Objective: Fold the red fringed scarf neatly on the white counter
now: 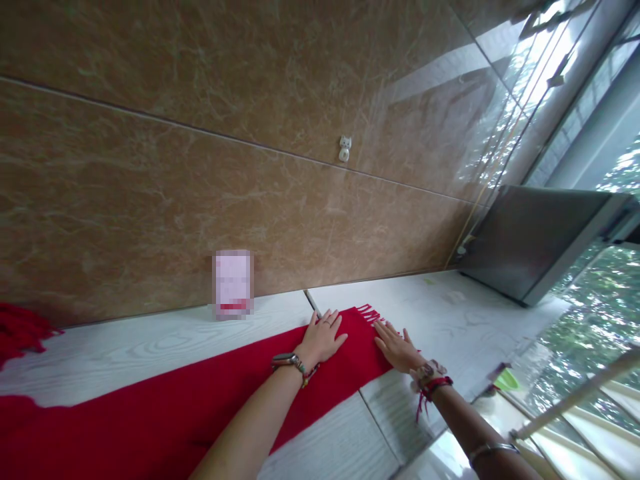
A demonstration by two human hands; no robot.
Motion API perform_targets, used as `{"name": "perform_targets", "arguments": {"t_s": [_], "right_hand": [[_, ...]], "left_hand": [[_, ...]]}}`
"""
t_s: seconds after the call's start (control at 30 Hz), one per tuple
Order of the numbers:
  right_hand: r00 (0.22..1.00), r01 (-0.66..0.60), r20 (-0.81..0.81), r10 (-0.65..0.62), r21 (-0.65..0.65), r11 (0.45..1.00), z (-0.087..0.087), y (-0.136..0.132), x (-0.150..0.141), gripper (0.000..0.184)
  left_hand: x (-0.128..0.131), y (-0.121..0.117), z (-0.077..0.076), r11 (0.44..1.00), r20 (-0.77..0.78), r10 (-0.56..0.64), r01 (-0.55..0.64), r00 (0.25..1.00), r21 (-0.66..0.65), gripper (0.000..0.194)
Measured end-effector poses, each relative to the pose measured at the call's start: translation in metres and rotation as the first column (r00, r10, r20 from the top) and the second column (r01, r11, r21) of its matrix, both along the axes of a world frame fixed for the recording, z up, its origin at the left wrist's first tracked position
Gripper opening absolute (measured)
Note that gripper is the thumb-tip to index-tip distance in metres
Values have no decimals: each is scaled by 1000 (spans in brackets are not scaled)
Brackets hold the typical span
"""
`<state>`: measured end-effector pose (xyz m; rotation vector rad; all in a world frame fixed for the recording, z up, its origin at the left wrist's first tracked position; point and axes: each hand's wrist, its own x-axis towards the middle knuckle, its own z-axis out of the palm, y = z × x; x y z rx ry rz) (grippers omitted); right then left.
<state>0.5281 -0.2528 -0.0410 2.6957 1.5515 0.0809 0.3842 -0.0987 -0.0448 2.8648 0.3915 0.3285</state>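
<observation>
A long red scarf [200, 373] lies spread over the pale wood-grain surface, with fringe at its right end. My left hand [323, 337] rests flat on the scarf near its upper edge, fingers stretched out. Close to the fringe, my right hand [397, 347] lies on the scarf's right end with its fingers extended. Neither hand grips anything. More red fringed fabric [25, 330] shows at the left edge; whether it is the scarf's other end I cannot tell.
A blurred pinkish upright object [233, 283] stands against the brown marbled wall [150, 200]. A small white cat figure [345, 148] is fixed to the wall. At the right are a grey box-like appliance [530, 240], a green item [507, 379] and a railing [575, 393].
</observation>
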Motion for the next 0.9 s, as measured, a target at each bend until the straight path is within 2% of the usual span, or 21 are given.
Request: {"name": "perform_targets", "arguments": {"t_s": [0.1,0.2,0.37,0.5,0.67,0.9], "right_hand": [[999,-35,21,34,60,998,7,15,-20,46],[981,-193,4,194,110,975,14,44,-55,48],[889,-436,-63,453,182,881,18,100,-124,49],[822,-535,-104,561,197,821,7,128,-164,50],[802,-565,-99,589,193,802,-8,138,-177,48],[817,-558,-75,572,149,816,-8,140,-167,47]], "left_hand": [[-21,0,2,998,-6,66,-66,998,14,51],[-63,4,3,986,-71,160,-157,985,53,53],[-152,18,4,944,-142,322,-304,936,131,53],[-205,28,1,912,-198,407,-384,892,145,53],[-231,37,0,913,-192,408,-404,892,62,54],[-247,41,10,956,-193,292,-295,937,14,42]]}}
